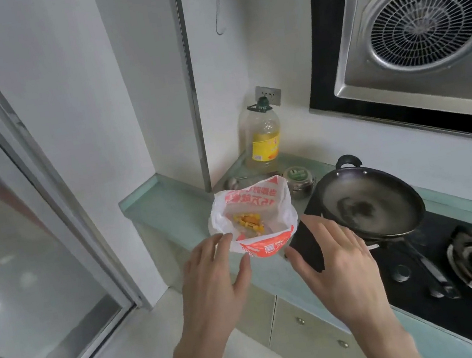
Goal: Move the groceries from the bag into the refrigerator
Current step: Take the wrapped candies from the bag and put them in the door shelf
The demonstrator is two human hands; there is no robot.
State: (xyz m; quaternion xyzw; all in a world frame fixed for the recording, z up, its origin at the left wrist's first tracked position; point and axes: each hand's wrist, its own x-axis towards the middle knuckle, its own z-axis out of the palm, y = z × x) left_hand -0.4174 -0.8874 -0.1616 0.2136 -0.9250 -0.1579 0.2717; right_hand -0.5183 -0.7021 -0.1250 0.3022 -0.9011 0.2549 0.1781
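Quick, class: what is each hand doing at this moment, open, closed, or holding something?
Left hand: open, fingertips at the rim of the plastic bag, no grip on it.
Right hand: open, fingers spread beside the bag, holding nothing.

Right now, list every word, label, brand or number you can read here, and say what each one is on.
None of it reads cleanly.
Plastic bag: large red and white printed characters, upside down and blurred; unreadable.
Oil bottle: yellow label with red print, too small and blurred to read.
Small tin: green lid with a pale mark, too small to read.
Range hood, wok and wall socket: no text visible.
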